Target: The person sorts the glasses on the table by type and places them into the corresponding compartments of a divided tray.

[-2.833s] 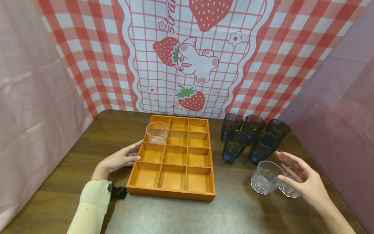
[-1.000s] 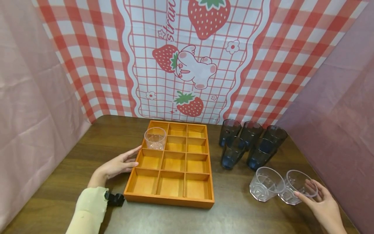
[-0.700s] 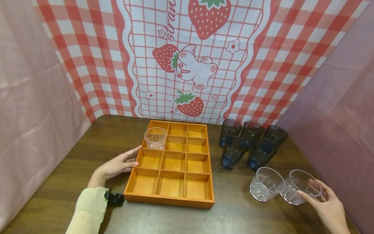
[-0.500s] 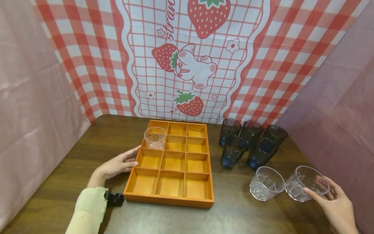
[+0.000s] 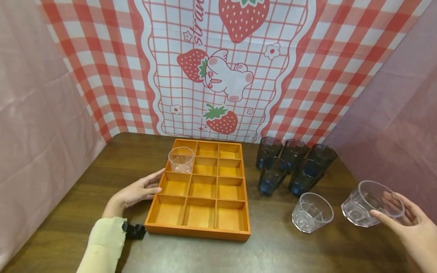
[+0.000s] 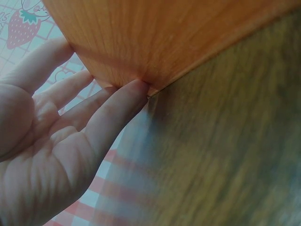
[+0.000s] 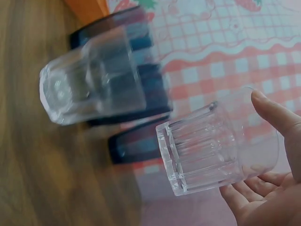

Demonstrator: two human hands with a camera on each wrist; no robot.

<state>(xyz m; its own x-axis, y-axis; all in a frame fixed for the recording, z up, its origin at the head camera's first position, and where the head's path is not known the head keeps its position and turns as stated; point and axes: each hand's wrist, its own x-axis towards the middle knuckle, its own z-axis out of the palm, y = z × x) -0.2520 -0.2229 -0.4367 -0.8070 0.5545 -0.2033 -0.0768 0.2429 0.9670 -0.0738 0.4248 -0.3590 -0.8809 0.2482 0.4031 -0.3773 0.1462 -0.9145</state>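
In the head view my right hand (image 5: 411, 227) holds a clear plastic cup (image 5: 358, 204) at the far right, thumb on the near side and fingers behind. The right wrist view shows this cup (image 7: 202, 146) lifted off the table and tilted. Left of it another clear cup (image 5: 308, 216) stands on the table. My left hand (image 5: 138, 191) rests its fingertips against the left side of a wooden compartment box (image 5: 198, 232). In the left wrist view the fingers (image 6: 117, 106) touch the box's wall without curling round it. A third clear cup (image 5: 181, 161) sits in a left-hand compartment.
Several dark blue cups (image 5: 273, 176) stand close together right of the box, behind the clear cups. A checked strawberry cloth (image 5: 222, 87) hangs at the back of the brown table (image 5: 269, 250). Pink cloth (image 5: 44, 132) lines the sides.
My right hand moved past the nearer clear cup, took hold of the one beside it, then lifted it and carried it rightward, widening the gap between them. My left hand stays at the box.
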